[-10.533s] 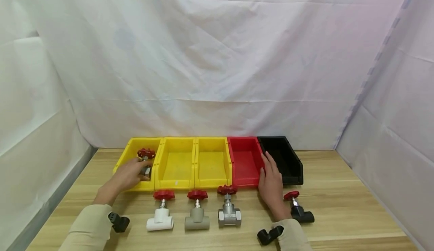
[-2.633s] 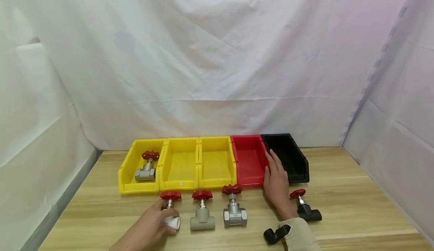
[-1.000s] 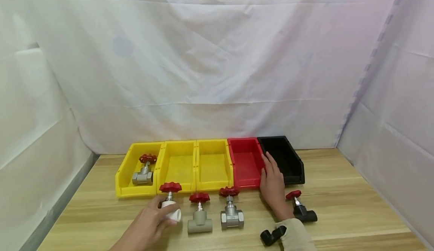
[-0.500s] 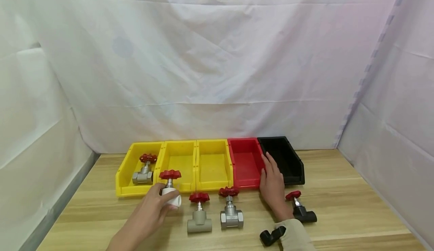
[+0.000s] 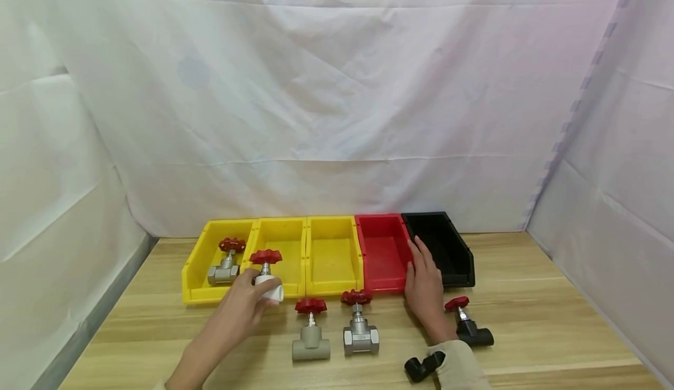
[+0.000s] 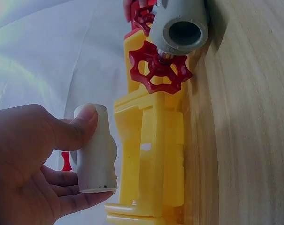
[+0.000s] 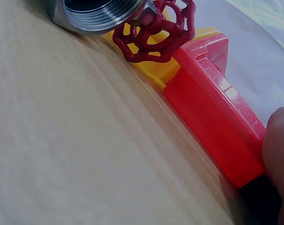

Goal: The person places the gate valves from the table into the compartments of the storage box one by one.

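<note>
My left hand [image 5: 238,308] grips a white valve [image 5: 271,289] by its body, thumb on one side and fingers on the other in the left wrist view. The valve's red handwheel points up, over the front of the second yellow bin [image 5: 286,241]. A metal valve [image 5: 223,274] lies in the leftmost yellow bin [image 5: 197,296]. My right hand [image 5: 424,287] rests with extended fingers on the border between the red bin [image 5: 381,255] and the black bin [image 5: 441,252]. On the table stand a beige valve [image 5: 310,348] and a second metal valve [image 5: 361,339].
A black valve [image 5: 475,335] with a red handwheel lies right of my right forearm. The third yellow bin [image 5: 333,255] sits between the second yellow bin and the red one. White cloth [image 5: 337,97] hangs behind and along both sides of the wooden table [image 5: 542,320].
Earlier my left hand let go of the metal valve in the leftmost bin. It then took the white valve, lifted it and carried it forward to the second bin. My right hand stays put.
</note>
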{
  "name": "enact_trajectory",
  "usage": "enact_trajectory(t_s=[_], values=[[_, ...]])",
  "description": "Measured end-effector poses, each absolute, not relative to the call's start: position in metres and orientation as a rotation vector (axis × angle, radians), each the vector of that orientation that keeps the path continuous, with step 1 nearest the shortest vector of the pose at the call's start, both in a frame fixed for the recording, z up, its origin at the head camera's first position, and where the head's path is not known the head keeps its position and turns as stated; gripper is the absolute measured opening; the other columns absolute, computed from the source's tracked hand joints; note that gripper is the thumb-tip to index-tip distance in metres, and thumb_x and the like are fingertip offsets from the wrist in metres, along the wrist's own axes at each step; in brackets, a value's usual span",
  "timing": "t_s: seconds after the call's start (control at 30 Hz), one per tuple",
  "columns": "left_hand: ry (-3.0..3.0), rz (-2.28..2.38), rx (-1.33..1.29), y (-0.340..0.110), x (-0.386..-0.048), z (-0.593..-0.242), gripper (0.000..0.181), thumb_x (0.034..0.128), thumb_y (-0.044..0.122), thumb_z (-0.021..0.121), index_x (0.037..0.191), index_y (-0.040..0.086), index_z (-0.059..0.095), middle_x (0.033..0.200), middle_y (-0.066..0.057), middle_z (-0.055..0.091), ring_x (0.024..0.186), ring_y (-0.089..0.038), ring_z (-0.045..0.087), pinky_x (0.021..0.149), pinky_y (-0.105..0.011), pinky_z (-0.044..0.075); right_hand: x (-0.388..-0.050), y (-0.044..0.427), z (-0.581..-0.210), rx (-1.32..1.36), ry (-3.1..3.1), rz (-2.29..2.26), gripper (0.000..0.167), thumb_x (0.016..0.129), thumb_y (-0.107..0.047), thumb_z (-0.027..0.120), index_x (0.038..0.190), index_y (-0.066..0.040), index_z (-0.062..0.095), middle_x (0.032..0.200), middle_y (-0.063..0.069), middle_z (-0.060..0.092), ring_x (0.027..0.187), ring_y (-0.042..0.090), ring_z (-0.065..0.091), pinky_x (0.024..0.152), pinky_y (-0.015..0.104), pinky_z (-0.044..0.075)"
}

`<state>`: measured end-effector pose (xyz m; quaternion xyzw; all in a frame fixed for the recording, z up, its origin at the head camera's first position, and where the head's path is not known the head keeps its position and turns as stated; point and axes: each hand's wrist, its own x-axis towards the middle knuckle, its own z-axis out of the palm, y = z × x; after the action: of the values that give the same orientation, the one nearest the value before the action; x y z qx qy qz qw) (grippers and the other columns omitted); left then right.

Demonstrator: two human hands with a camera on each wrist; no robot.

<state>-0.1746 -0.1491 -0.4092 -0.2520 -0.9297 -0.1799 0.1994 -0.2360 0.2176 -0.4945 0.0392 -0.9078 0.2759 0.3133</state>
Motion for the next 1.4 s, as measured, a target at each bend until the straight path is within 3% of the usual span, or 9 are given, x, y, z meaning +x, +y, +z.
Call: enact_trajectory(t_s=[0.23, 0.5, 0.9, 1.17, 1.4], values=[[-2.58, -0.501, -0.722, -0.148, -0.184, -0.412, 0.028, 0.0743, 0.01, 0.081, 0.102, 0.011, 0.074, 0.1, -0.025, 0.06, 0.084, -0.033, 0.059, 0.071, -0.043, 0.055, -0.234, 0.216, -0.493, 0.1, -2.404, 0.735, 0.054, 0.093, -0.002, 0.058, 0.144, -0.009, 0.041, 0.151, 0.008, 0.031, 0.127, 0.033, 0.04, 0.091, 0.056, 0.04], [-2.554, -0.488, -0.726, -0.145, -0.198, -0.415, 0.03, 0.0739, 0.008, 0.082, 0.103, 0.011, 0.072, 0.093, -0.021, 0.057, 0.074, -0.026, 0.052, 0.063, -0.036, 0.052, -0.235, 0.217, -0.491, 0.108, -2.389, 0.733, 0.054, 0.092, -0.001, 0.059, 0.143, -0.008, 0.041, 0.152, 0.008, 0.031, 0.126, 0.033, 0.041, 0.091, 0.056, 0.041], [-2.652, -0.424, -0.652, -0.139, -0.214, -0.417, 0.03, 0.0777, 0.01, 0.079, 0.107, 0.012, 0.071, 0.101, -0.022, 0.061, 0.087, -0.033, 0.056, 0.074, -0.042, 0.055, -0.238, 0.217, -0.49, 0.1, -2.394, 0.734, 0.055, 0.092, -0.001, 0.059, 0.143, -0.009, 0.041, 0.152, 0.008, 0.03, 0.127, 0.033, 0.04, 0.092, 0.057, 0.04], [-2.634, -0.374, -0.668, -0.134, -0.226, -0.424, 0.029, 0.0778, 0.007, 0.079, 0.105, 0.01, 0.069, 0.092, -0.022, 0.059, 0.081, -0.032, 0.054, 0.066, -0.04, 0.053, -0.238, 0.218, -0.49, 0.101, -2.393, 0.732, 0.054, 0.093, -0.001, 0.058, 0.143, -0.008, 0.041, 0.151, 0.008, 0.031, 0.127, 0.034, 0.041, 0.092, 0.057, 0.04], [-2.667, -0.335, -0.654, -0.132, -0.232, -0.428, 0.036, 0.0739, -0.003, 0.077, 0.107, 0.009, 0.068, 0.095, -0.025, 0.06, 0.09, -0.038, 0.055, 0.068, -0.042, 0.054, -0.237, 0.218, -0.492, 0.104, -2.39, 0.726, 0.055, 0.092, -0.001, 0.059, 0.143, -0.009, 0.042, 0.151, 0.009, 0.032, 0.127, 0.034, 0.041, 0.09, 0.056, 0.041]])
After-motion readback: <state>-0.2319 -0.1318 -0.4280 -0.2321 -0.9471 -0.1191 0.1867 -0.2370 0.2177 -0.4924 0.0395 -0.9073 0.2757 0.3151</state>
